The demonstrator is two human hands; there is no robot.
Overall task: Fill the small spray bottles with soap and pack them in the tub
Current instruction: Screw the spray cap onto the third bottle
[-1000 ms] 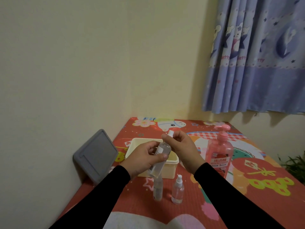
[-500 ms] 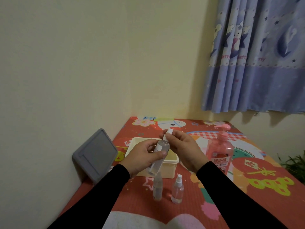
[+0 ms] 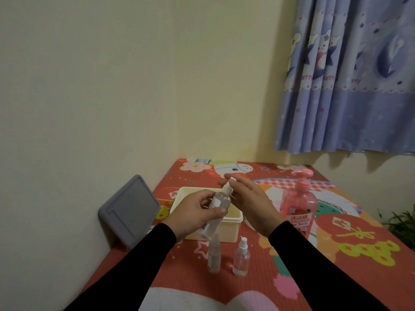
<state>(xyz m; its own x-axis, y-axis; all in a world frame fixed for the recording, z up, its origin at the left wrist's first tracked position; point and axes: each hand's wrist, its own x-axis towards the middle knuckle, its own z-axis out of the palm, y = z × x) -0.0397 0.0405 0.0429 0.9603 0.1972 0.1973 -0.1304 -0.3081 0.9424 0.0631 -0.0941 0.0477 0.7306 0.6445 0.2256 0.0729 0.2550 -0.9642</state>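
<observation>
My left hand grips a clear small spray bottle, tilted over the cream tub. My right hand pinches the bottle's white spray cap between thumb and fingers. Two more small spray bottles stand on the mat in front of the tub: one without a visible cap and one with a white sprayer. A pink pump bottle of soap stands to the right of the tub. The tub's inside is mostly hidden by my hands.
A grey lid leans against the wall at the left. The red cartoon-print mat covers the surface. A blue curtain hangs at the upper right, and a green plant shows at the right edge.
My right hand has turned on the spray cap and its fingers have spread somewhat. The held bottle has tilted a little more; my left hand stays in place.
</observation>
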